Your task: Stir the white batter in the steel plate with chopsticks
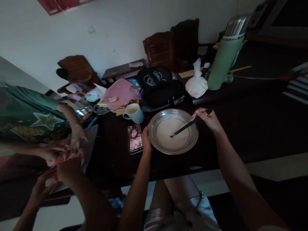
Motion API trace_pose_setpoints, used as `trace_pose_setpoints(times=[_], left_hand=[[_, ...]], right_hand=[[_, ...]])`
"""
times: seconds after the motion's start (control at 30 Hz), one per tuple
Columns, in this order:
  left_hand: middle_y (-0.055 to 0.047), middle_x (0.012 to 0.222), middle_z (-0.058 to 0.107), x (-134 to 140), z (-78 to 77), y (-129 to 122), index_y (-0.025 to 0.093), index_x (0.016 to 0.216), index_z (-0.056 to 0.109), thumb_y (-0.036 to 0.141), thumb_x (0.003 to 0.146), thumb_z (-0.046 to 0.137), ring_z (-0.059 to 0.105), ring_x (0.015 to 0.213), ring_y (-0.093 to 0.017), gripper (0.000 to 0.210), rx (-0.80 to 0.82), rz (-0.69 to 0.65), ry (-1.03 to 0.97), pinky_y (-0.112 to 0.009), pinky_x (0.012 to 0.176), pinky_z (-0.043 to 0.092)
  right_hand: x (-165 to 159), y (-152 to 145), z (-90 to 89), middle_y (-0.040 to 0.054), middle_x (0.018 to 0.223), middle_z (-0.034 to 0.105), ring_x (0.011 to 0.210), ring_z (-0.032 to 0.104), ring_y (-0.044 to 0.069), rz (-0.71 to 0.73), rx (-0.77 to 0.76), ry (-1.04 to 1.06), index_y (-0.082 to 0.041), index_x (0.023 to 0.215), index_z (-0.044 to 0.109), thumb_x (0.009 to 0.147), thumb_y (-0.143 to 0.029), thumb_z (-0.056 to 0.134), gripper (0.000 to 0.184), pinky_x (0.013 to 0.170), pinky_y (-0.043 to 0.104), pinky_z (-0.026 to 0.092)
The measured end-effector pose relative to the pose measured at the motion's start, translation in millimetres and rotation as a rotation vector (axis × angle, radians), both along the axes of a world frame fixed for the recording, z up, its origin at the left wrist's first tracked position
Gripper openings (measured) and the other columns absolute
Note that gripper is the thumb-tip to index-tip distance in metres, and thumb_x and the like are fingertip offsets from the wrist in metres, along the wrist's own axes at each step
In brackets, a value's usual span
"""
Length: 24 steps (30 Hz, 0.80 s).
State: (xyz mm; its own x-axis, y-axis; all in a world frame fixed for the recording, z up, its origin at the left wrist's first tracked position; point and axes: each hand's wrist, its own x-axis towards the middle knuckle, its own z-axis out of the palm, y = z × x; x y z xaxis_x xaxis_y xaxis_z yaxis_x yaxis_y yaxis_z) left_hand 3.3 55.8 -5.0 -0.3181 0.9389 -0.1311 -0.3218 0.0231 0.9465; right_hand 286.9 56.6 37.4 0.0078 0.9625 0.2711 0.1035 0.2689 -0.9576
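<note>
A wide metal bowl [195, 138] stands on the dark table in front of me, holding a pale, off-white liquid mixture [166, 126]. My left hand [146, 141] grips the bowl's left rim, its thumb on the near side. Black chopsticks [186, 127] slant down from my right hand [207, 120], which is closed around their upper end. Their tips dip into the mixture near the bowl's middle. Just left of my left hand lies a phone [135, 139] with its screen lit. Behind the phone stands a light blue mug [135, 114].
Behind the bowl are a black bag [160, 91], a tied plastic bag of white powder [196, 85] and a tall green thermos [222, 62]. Other people's hands [78, 136] handle raw meat [64, 150] at the left, near a small metal bowl [84, 111].
</note>
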Motion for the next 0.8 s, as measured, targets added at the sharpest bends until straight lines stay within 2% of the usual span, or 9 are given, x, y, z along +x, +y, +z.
trace_pose_setpoints(times=[0.1,0.2,0.3,0.47,0.6,0.7,0.8], left_hand=[[-0.002,0.087,0.069,-2.4,2.5,-3.3,0.016,0.084,0.069,0.023,0.082,0.048,0.06,0.088,-0.014,0.022,-0.004,0.05,0.14,-0.023,0.082,0.043],[-0.001,0.08,0.065,-4.0,8.2,-13.1,0.018,0.079,0.066,0.023,0.084,0.047,0.057,0.081,-0.013,0.02,-0.019,0.087,0.217,-0.023,0.079,0.042],[-0.001,0.08,0.064,-7.7,13.1,-28.8,0.019,0.08,0.064,0.024,0.084,0.049,0.055,0.08,-0.015,0.016,-0.003,0.057,0.382,-0.024,0.078,0.04],[-0.001,0.074,0.058,-11.8,16.8,-57.0,0.021,0.075,0.056,0.025,0.084,0.051,0.052,0.075,-0.016,0.011,0.046,0.047,0.654,-0.027,0.074,0.038],[-0.003,0.075,0.057,-9.4,16.8,-71.4,0.022,0.078,0.051,0.026,0.087,0.044,0.052,0.072,-0.018,0.013,0.073,0.011,0.885,-0.029,0.071,0.038],[-0.006,0.078,0.058,-6.9,16.8,-77.3,0.022,0.079,0.05,0.027,0.09,0.038,0.053,0.075,-0.02,0.017,0.059,-0.001,1.093,-0.033,0.072,0.038],[-0.008,0.081,0.061,-3.2,18.8,-81.9,0.02,0.081,0.053,0.026,0.09,0.036,0.057,0.081,-0.023,0.02,0.018,0.024,1.271,-0.038,0.082,0.038]], right_hand=[[-4.0,0.2,0.1,0.0039,0.071,0.074,0.073,0.07,0.021,0.05,0.012,-0.052,-0.021,0.072,0.071,0.08,-0.054,0.061,0.035,0.073,0.032,0.053],[-2.9,1.3,0.6,0.0037,0.071,0.074,0.075,0.07,0.021,-0.036,0.034,-0.049,-0.021,0.073,0.07,0.08,-0.054,0.061,0.035,0.075,0.033,0.053],[-0.2,1.0,1.6,0.0035,0.068,0.073,0.072,0.07,0.021,-0.092,0.035,-0.029,-0.022,0.071,0.069,0.081,-0.054,0.061,0.035,0.075,0.034,0.053],[-5.1,-1.3,2.7,0.0042,0.072,0.075,0.074,0.07,0.022,0.04,-0.002,-0.07,-0.022,0.073,0.071,0.08,-0.056,0.06,0.036,0.074,0.034,0.053],[-5.2,-0.6,2.8,0.0038,0.073,0.075,0.077,0.07,0.021,-0.002,0.039,-0.092,-0.022,0.072,0.071,0.081,-0.054,0.061,0.034,0.077,0.033,0.052],[-2.3,-0.5,3.0,0.0035,0.069,0.074,0.072,0.069,0.02,-0.045,0.046,-0.057,-0.022,0.07,0.07,0.081,-0.052,0.061,0.034,0.075,0.032,0.052],[-3.4,-1.0,2.5,0.0035,0.069,0.074,0.072,0.07,0.021,-0.008,0.032,-0.064,-0.022,0.069,0.07,0.08,-0.054,0.061,0.035,0.074,0.033,0.053]])
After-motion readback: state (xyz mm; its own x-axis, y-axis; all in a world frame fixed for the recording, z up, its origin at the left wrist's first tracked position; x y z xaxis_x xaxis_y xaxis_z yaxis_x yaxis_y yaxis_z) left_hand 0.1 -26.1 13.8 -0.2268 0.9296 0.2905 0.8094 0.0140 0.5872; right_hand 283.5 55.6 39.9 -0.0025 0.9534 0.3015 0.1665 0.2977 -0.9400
